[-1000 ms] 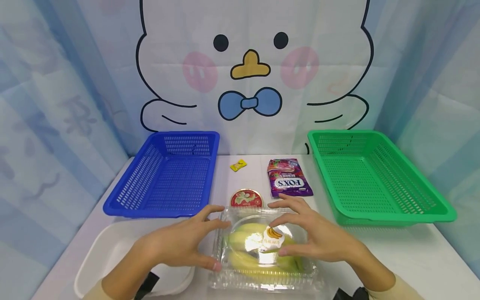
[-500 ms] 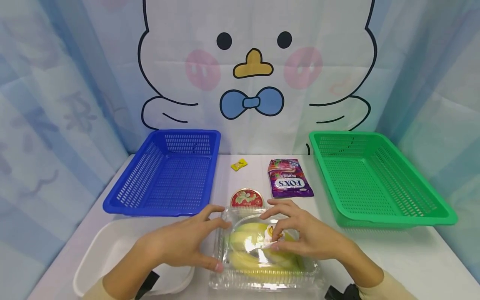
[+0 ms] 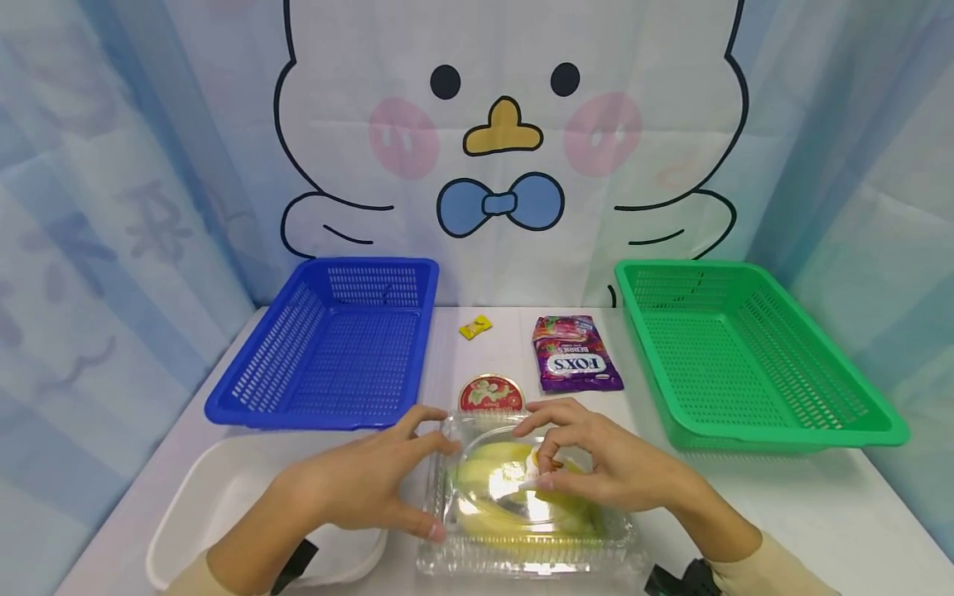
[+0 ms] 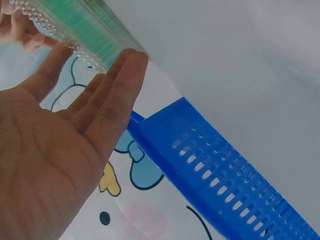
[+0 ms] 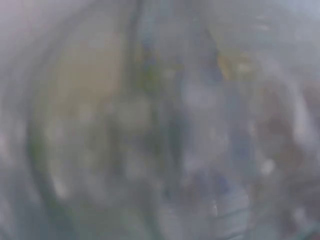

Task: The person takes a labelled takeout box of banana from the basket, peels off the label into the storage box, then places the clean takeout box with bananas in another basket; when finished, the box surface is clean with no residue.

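Observation:
A clear plastic clamshell box with yellow bananas inside lies in front of me. My left hand rests along its left edge, fingers and thumb spread. In the left wrist view, that hand's straight fingers touch the box. Above the lid, my right hand pinches the round white sticker between thumb and index finger; part of the sticker is lifted, and the fingers cover much of it. The right wrist view is too blurred to make out.
A blue basket stands at the back left, a green basket at the right. A white tub sits under my left forearm. Behind the box lie a red round tin, a yellow wrapped candy and a purple FOX'S bag.
My right hand has moved slightly left over the lid, and its thumb and index finger have closed on the sticker, lifting an edge. The left hand stays in place.

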`<state>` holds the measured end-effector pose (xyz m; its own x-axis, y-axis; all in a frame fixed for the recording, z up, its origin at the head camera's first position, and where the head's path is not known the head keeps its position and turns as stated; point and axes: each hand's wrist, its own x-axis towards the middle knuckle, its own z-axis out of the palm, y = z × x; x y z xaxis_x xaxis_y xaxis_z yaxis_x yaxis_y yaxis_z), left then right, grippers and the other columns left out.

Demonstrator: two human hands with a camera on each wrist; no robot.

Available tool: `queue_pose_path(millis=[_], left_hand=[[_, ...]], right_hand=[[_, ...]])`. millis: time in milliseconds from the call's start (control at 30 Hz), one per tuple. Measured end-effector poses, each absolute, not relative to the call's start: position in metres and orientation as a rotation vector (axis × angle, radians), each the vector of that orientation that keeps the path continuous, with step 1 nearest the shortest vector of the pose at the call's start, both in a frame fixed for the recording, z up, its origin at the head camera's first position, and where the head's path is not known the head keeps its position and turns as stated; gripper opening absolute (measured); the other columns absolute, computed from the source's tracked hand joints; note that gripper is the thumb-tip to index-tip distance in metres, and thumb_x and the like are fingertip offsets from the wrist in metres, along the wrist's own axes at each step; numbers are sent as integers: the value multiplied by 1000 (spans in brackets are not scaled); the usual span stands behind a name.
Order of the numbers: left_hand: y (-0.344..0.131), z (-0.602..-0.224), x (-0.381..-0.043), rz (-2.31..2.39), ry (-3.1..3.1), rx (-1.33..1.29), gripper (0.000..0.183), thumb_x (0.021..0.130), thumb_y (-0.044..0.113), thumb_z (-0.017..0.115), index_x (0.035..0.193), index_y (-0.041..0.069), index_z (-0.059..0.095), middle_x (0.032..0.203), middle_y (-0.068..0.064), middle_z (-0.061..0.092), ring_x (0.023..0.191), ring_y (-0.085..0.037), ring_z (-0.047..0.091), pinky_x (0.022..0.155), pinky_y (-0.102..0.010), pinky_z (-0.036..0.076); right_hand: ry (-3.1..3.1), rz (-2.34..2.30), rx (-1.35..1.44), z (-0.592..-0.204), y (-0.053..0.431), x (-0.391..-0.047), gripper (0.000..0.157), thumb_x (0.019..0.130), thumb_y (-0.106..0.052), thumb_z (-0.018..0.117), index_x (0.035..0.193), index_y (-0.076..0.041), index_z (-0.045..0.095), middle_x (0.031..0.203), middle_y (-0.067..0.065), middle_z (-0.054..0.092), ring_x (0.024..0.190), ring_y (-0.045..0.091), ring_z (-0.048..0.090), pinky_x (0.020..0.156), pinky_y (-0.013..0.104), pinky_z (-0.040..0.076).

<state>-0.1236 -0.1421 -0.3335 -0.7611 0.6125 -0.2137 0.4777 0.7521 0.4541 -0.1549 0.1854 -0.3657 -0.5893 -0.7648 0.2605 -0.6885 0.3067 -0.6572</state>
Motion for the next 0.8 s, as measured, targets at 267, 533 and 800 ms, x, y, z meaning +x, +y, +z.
queue_pose_path(millis=[267,533,800], left_hand=[[-141,-331,-122,509,2614,875,81,79,69,76,144,26,55,163,-4,25,121,-25,59,99,-47,55],[-140,-329,-121,496,2613,843,83,81,69,75,149,27,53,165,-3,24,131,-28,55,104,-50,51],[-144,-328,-117,552,2620,852,92,82,70,72,159,35,36,169,0,20,141,-33,46,106,-56,49]], right_hand=[[2193,-1696,-1275,-346,188,-161,22,96,9,63,95,-13,62,136,14,58,136,25,50,113,29,42],[2263,-1643,-1335,-313,182,-168,13,98,2,66,95,-10,62,132,9,60,127,25,55,106,28,49],[2360,-1514,-1385,-289,167,-170,4,101,-11,67,97,-12,66,132,1,59,123,20,58,89,24,56]])
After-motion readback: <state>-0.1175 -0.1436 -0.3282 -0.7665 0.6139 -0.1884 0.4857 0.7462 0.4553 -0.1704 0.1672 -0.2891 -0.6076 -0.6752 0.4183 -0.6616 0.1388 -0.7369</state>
